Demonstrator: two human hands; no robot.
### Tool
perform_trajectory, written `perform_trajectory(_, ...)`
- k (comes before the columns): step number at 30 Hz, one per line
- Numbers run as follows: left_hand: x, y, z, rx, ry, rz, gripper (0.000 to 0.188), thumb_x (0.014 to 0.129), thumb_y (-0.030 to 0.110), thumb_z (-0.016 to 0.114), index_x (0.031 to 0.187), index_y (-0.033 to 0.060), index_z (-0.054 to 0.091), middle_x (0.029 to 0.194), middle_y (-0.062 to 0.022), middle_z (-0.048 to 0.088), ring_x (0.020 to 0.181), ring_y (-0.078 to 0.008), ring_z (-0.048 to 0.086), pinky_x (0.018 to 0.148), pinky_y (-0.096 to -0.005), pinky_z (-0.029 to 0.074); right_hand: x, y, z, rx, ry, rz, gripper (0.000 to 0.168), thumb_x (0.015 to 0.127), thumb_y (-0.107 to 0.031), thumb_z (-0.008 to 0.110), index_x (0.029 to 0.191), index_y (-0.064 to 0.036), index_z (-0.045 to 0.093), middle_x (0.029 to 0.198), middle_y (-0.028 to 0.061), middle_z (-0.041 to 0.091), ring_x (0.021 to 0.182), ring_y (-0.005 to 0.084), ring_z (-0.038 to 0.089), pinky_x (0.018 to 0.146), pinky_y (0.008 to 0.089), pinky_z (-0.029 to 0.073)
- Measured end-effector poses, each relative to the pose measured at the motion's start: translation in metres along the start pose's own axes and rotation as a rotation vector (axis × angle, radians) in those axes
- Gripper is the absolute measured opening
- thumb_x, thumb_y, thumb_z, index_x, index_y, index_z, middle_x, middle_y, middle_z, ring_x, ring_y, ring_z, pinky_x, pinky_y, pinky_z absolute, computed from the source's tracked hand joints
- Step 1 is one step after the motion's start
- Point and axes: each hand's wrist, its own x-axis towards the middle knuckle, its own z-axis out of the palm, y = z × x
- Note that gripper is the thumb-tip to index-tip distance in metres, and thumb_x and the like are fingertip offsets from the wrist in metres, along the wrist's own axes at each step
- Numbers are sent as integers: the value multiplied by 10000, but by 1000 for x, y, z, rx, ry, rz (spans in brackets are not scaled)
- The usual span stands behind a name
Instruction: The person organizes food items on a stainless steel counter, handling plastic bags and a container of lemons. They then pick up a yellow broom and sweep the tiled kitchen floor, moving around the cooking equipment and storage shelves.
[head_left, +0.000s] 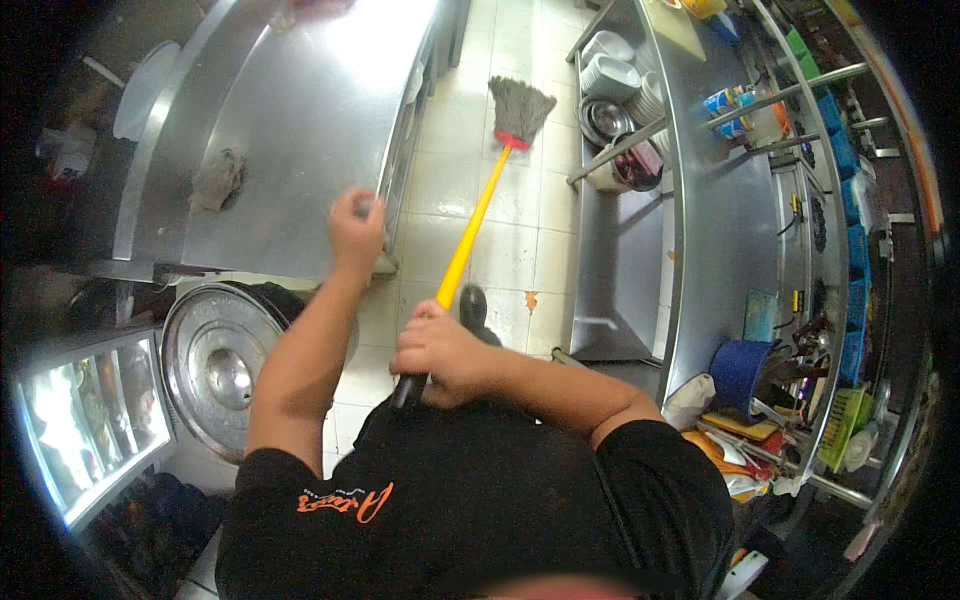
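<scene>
My right hand grips the yellow handle of a string mop just above its black end grip, close to my body. The handle reaches away from me to a red clamp and a grey mop head, spread on the tiled floor. Raised beside the near corner of a steel worktable, my left hand is curled and slightly blurred. A dark patch shows inside its curl, and I cannot tell whether it is an object or a gap.
A crumpled grey cloth lies on the worktable. Below its near end stands a large pot with a metal lid. Steel shelving on the right holds stacked white containers, metal bowls and a blue pot. Light floor tiles run between.
</scene>
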Motion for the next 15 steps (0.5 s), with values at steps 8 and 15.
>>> perform_trajectory(8, -185, 10, -176, -468, -145, -577, 58, 952, 46, 661, 999, 14, 646, 920, -19, 682, 833, -100, 612, 804, -254, 489, -74, 174, 36, -310, -54, 307, 151, 684, -127, 731, 826, -92, 696, 855, 130, 696, 855, 354, 678, 770, 507, 518)
perform_trajectory(15, -167, 158, -236, -191, -668, 7, 156, 903, 15, 671, 1056, 34, 650, 985, -90, 684, 901, -210, 643, 830, -340, 491, -173, 248, -18, -788, -477, 621, 238, 766, -117, 714, 993, -108, 648, 1109, 103, 643, 1189, 293, 594, 1124, 562, 378)
